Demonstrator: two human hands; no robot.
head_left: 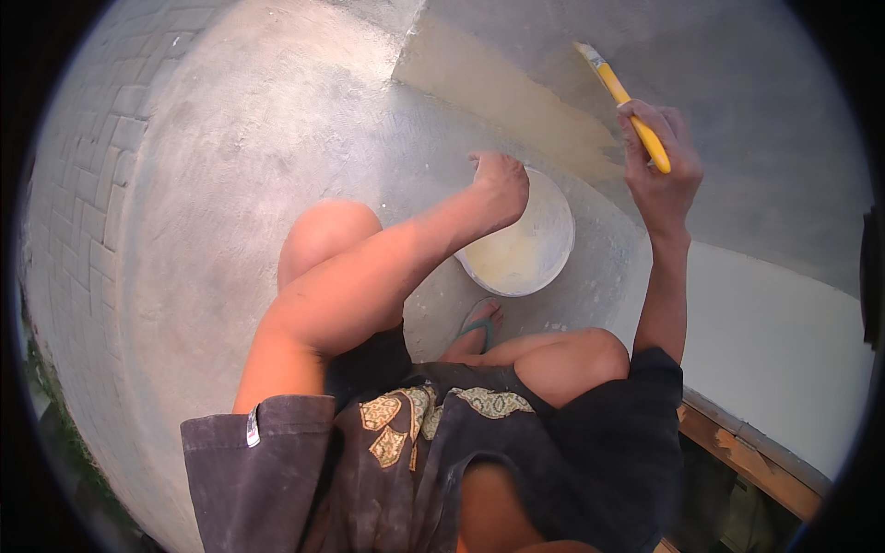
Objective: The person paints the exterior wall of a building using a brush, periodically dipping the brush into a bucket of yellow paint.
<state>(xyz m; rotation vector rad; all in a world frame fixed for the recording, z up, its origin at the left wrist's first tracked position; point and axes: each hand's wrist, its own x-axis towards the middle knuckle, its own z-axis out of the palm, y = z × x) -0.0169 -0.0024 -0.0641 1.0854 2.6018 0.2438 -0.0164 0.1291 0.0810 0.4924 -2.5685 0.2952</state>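
My right hand (664,166) is raised at the grey wall (756,138), wrapped round the yellow handle of a paintbrush (616,85). The brush's pale tip points up and left, against or just over the wall; I cannot tell which. My left hand (502,189) is over the far left rim of a round white bucket (559,230), its fingers curled. Whether those fingers grip the rim or something else is hidden. Pale cream liquid (507,253) shows inside the bucket. A tan, wet-looking band (498,88) runs along the wall's lower part.
The bucket stands on a rough concrete floor (212,212), close to the wall's foot. Paving blocks (101,175) lie at the far left. My bent knees and a sandalled foot (481,323) are near the bucket. A white surface (765,323) and a wooden edge (756,465) are at right.
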